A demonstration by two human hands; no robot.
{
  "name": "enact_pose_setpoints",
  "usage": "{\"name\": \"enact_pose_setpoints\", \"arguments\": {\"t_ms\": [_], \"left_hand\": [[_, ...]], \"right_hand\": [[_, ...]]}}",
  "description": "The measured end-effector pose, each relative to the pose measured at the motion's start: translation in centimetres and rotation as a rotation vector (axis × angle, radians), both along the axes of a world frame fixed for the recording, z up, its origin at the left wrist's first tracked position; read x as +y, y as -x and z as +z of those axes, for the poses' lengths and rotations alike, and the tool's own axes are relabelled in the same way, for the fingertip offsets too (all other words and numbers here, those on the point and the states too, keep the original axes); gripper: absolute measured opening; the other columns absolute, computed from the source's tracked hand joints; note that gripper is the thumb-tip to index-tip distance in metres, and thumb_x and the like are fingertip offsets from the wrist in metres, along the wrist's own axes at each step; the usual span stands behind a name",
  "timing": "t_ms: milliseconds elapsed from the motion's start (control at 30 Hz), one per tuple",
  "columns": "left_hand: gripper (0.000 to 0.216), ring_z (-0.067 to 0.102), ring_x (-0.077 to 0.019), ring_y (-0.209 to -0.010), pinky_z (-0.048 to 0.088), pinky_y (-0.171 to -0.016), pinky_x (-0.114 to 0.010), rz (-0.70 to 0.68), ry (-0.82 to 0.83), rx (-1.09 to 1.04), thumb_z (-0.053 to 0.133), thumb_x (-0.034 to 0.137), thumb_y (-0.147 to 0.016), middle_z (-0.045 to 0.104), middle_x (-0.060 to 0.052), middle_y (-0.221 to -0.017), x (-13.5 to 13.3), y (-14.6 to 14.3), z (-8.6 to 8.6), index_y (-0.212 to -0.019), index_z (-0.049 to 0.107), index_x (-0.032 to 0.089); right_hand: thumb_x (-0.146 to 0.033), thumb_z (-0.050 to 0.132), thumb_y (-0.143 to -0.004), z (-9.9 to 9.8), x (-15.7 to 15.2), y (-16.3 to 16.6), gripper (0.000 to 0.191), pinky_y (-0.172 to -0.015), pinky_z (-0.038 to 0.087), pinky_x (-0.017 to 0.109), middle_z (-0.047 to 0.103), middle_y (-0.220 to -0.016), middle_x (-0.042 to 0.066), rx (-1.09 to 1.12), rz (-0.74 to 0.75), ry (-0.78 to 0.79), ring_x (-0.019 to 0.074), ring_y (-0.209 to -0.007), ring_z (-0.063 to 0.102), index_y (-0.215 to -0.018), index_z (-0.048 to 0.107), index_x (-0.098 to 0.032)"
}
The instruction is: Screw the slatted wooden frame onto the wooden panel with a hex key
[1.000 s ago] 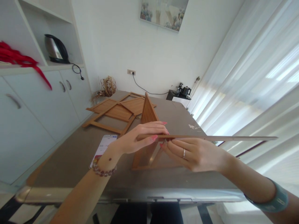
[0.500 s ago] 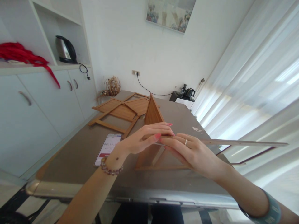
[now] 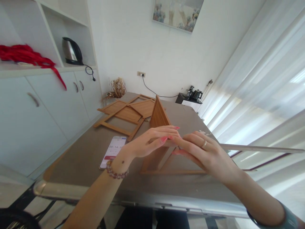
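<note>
My left hand (image 3: 147,140) is closed over the upper edge of a wooden frame (image 3: 152,165) that stands on the table, its thumb on the near side. My right hand (image 3: 205,149) is beside it, fingers bent in a pinch, with the index fingertip against the left fingers at the wood. A small dark bit shows between the right fingertips, too small to name. Behind the hands a slatted wooden panel (image 3: 159,113) rises upright. A long pale wooden bar (image 3: 262,148) with a dark-edged frame sticks out to the right, past the table's edge.
More wooden frames and panels (image 3: 127,114) lie flat toward the back left. A phone (image 3: 113,151) showing a timer rests left of my left wrist. The table (image 3: 78,162) has a metal front edge. A white cabinet (image 3: 47,108) stands left; curtains (image 3: 257,82) hang right.
My right hand has shifted slightly right, and its fingers are more bent and lifted off the wood. The left hand keeps its hold. The whole view has turned a little.
</note>
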State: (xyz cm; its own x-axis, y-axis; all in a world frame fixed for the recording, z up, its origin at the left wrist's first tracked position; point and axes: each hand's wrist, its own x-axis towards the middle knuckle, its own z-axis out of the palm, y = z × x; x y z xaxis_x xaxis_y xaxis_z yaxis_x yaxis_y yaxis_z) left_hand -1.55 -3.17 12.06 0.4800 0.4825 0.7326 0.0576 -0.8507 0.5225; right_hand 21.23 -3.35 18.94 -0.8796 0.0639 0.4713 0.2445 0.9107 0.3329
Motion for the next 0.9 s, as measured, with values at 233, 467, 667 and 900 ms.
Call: {"name": "enact_pose_setpoints", "arguments": {"t_ms": [233, 467, 667, 900], "left_hand": [[0.048, 0.044, -0.0227, -0.139, 0.031, -0.12, -0.044, -0.001, 0.004, 0.033, 0.03, 0.044, -0.104, 0.062, -0.01, -0.134, -0.1, 0.1, 0.0, -0.13, 0.062, 0.021], [0.052, 0.043, -0.0257, -0.139, 0.027, -0.121, -0.046, -0.016, 0.012, 0.068, 0.027, 0.048, -0.103, 0.062, -0.01, -0.132, 0.3, 0.1, 0.1, -0.126, 0.063, 0.019], [0.056, 0.043, -0.0264, -0.139, 0.027, -0.121, -0.043, -0.013, 0.033, 0.06, 0.026, 0.05, -0.103, 0.063, -0.011, -0.13, 0.3, 0.1, 0.0, -0.125, 0.064, 0.016], [0.057, 0.043, -0.0261, -0.139, 0.03, -0.119, -0.041, -0.004, 0.018, 0.072, 0.026, 0.05, -0.103, 0.063, -0.011, -0.13, 0.2, 0.2, -0.1, -0.124, 0.065, 0.014]], "right_hand": [[-0.035, 0.072, -0.086, -0.5, 1.1, -0.9, 0.026, -0.064, 0.042, 0.03, 0.065, -0.078, 0.006, 0.141, -0.002, -0.291, 0.0154, -0.069, 0.054, -0.095, 0.067, -0.011], [-0.026, 0.063, -0.094, -3.5, 0.1, -0.7, 0.025, -0.055, 0.027, 0.029, 0.058, -0.056, -0.004, 0.211, -0.158, -0.252, 0.0093, -0.053, 0.047, -0.071, 0.061, -0.019], [-0.036, 0.048, -0.101, -6.9, -2.9, 2.4, 0.046, -0.046, 0.025, 0.024, 0.047, -0.044, -0.005, 0.585, -0.408, 0.336, 0.0067, -0.039, 0.04, -0.059, 0.053, -0.019], [-0.066, 0.044, -0.093, -8.4, -4.5, 5.5, 0.06, -0.042, 0.042, 0.022, 0.059, -0.046, 0.001, 0.966, -0.334, 1.369, 0.0125, -0.038, 0.054, -0.074, 0.073, -0.017]]}}
